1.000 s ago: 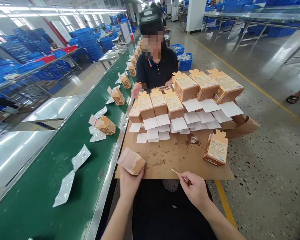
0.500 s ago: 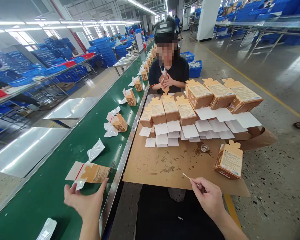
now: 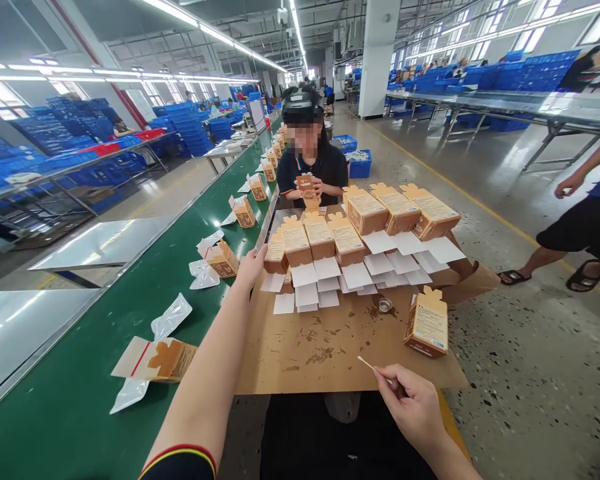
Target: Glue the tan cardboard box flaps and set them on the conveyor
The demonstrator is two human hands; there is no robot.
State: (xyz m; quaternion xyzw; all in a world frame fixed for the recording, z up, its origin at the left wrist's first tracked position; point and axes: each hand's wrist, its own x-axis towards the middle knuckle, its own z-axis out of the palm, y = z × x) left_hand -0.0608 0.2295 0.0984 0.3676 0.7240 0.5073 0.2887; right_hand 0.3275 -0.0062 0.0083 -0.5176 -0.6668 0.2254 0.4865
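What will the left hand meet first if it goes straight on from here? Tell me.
The left hand would probably meet the kraft carton at the left end of the front row, just past the fingertips, though depth is unclear and it could pass beside it.

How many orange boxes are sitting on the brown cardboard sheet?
8 on the brown cardboard sheet: four boxes in a row at the left, three further right, and one apart near the right edge. More may be hidden behind them.
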